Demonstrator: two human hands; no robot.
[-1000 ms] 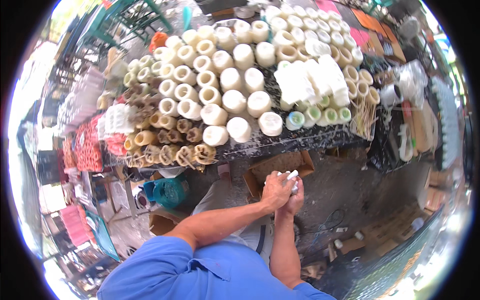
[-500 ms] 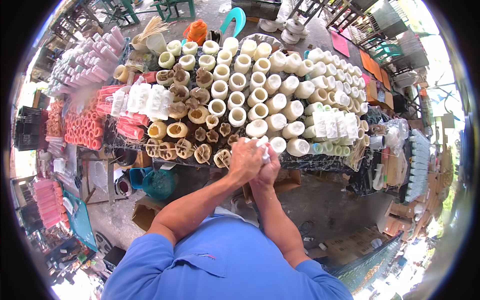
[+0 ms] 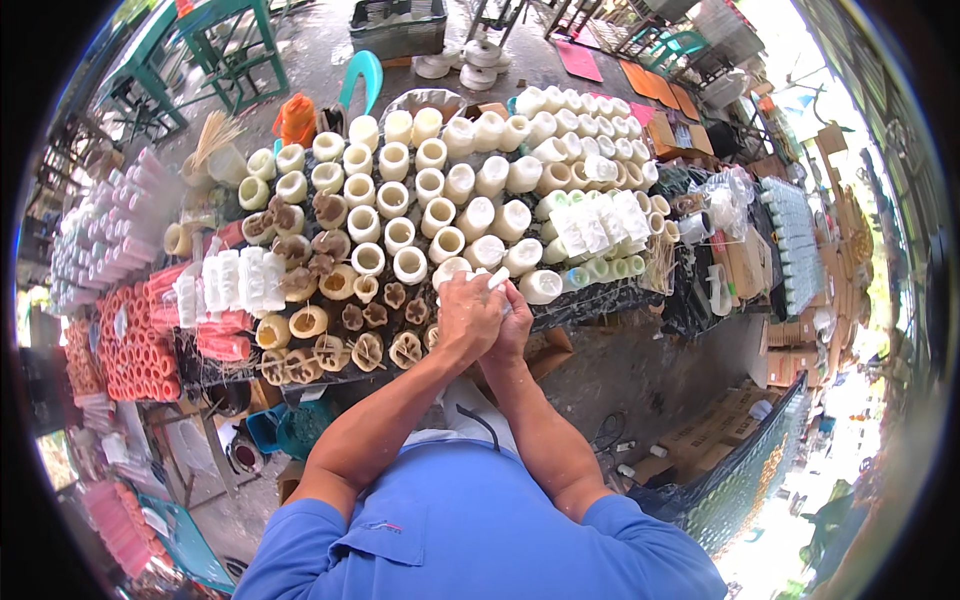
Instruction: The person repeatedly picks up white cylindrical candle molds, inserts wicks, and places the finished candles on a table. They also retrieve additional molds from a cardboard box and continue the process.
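Note:
My left hand (image 3: 470,314) and my right hand (image 3: 514,322) are closed together at the table's near edge. Between them they grip a small white crumpled piece (image 3: 498,277); only its top shows, and I cannot tell its material. Just beyond the fingers stand rows of hollow, cream-coloured, wax-like cylinders (image 3: 410,265). Several at the right show closed tops, such as the pale cylinder (image 3: 541,287) beside my right hand. To the left of my hands sit brown flower-shaped pieces (image 3: 394,295) and cylinders with thin sticks across their mouths (image 3: 367,350).
White wrapped bundles (image 3: 605,222) lie on the right-hand rows, and more white bundles (image 3: 243,280) at the left. Coral-pink tubes (image 3: 137,345) fill the table's left end. Below the table are a teal bucket (image 3: 305,428) and cardboard (image 3: 715,425). A teal chair (image 3: 361,80) stands beyond.
The view has turned, so the table and its rows sit further left and tilt. My hands stay together on the white piece, with the fingers slightly shifted around it.

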